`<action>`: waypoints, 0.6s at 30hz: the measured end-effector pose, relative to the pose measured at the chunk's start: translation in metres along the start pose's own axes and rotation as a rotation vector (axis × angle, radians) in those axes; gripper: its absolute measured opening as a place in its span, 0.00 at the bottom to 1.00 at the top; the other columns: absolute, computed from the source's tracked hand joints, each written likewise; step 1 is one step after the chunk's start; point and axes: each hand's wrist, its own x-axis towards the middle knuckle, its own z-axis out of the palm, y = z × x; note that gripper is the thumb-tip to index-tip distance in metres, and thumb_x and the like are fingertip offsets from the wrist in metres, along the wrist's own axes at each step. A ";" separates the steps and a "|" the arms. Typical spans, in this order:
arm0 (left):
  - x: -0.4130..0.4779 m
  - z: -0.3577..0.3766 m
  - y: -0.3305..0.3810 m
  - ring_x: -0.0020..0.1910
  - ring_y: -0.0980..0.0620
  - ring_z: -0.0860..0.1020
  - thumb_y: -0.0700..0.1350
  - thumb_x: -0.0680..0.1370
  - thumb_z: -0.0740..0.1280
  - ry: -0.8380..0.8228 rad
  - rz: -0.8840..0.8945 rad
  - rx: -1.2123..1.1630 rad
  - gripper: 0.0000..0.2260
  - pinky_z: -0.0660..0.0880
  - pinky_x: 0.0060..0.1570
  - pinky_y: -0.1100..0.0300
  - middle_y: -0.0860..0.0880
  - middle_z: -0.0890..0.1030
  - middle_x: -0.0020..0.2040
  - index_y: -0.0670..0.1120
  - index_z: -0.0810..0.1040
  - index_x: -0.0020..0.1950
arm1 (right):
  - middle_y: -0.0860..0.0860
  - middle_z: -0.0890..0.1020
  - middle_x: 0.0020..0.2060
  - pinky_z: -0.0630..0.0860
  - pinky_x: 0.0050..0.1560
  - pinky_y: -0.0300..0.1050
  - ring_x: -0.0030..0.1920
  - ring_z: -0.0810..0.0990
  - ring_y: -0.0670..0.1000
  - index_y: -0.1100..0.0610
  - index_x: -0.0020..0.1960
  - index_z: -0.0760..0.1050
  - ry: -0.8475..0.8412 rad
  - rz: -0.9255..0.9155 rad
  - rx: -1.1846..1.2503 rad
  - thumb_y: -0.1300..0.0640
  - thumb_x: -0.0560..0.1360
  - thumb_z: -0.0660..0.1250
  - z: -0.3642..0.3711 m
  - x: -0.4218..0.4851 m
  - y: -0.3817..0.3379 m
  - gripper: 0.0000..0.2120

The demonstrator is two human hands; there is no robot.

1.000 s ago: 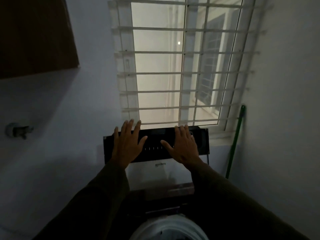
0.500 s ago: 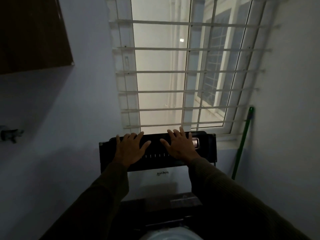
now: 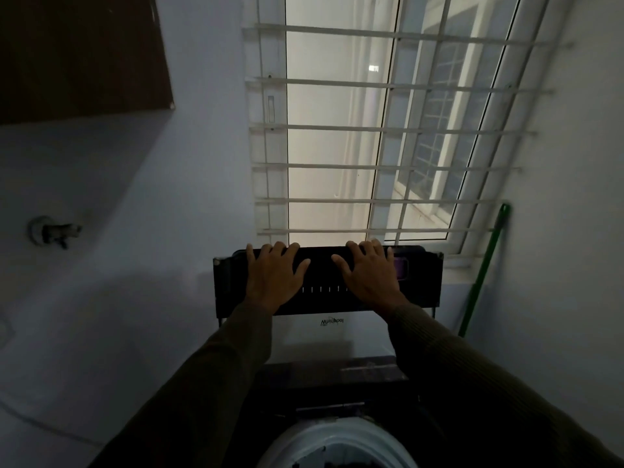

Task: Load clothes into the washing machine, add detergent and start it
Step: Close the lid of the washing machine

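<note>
From the head camera, I have both hands up on the raised lid (image 3: 418, 282) of the washing machine (image 3: 332, 339), which stands folded upright against the barred window (image 3: 371, 130). My left hand (image 3: 273, 282) lies flat on the dark panel with fingers curled over its top edge; my right hand (image 3: 371, 278) does the same a little to the side, just beside a faintly lit purple patch near the lid's right end. Neither grip is closed around anything — both are spread, palms pressing, fingertips hooked on the rim. The machine's white drum opening (image 3: 337, 444) shows at the bottom of the view, between my sleeves, with something dark inside that I cannot make out; it may be clothes, but the light is too poor to say. No detergent is in view.

What could go wrong here, as I judge it: the lid is held only by flat palms and hooked fingertips, so if I pull it down carelessly it could drop fast and slam — or catch my fingers where it folds. If I let go while it is not resting securely against the window bars, it could fall forward over the drum. The room is dim, so I could easily miss a garment hanging over the drum's rim and trap it. A green pole (image 3: 483, 268) leans in the corner near the lid's right end; a wide swing of my right arm could knock it over.
</note>
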 end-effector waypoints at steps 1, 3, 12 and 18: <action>-0.002 -0.001 0.000 0.70 0.44 0.69 0.62 0.82 0.52 0.002 0.000 -0.002 0.23 0.53 0.73 0.35 0.48 0.74 0.69 0.53 0.68 0.72 | 0.57 0.71 0.70 0.52 0.75 0.65 0.76 0.57 0.59 0.51 0.72 0.65 -0.002 0.002 0.001 0.35 0.80 0.50 -0.003 -0.002 0.000 0.29; -0.007 -0.006 0.002 0.70 0.44 0.69 0.62 0.82 0.51 0.006 0.001 -0.001 0.23 0.54 0.73 0.36 0.48 0.74 0.69 0.53 0.68 0.72 | 0.57 0.70 0.70 0.52 0.75 0.64 0.76 0.57 0.59 0.51 0.72 0.65 -0.001 0.008 0.001 0.35 0.80 0.50 -0.009 -0.008 -0.002 0.29; -0.042 -0.030 0.014 0.63 0.44 0.76 0.56 0.84 0.49 0.057 0.009 0.068 0.18 0.62 0.69 0.37 0.48 0.78 0.63 0.52 0.72 0.67 | 0.56 0.70 0.71 0.49 0.75 0.65 0.77 0.57 0.58 0.51 0.73 0.65 0.041 0.001 -0.017 0.34 0.80 0.50 -0.030 -0.051 -0.006 0.30; -0.074 -0.050 0.027 0.60 0.43 0.78 0.60 0.83 0.51 0.057 -0.001 0.129 0.20 0.66 0.66 0.40 0.46 0.80 0.61 0.50 0.71 0.67 | 0.54 0.75 0.64 0.55 0.73 0.67 0.71 0.66 0.57 0.51 0.67 0.69 0.081 -0.061 -0.051 0.41 0.82 0.49 -0.050 -0.082 -0.005 0.20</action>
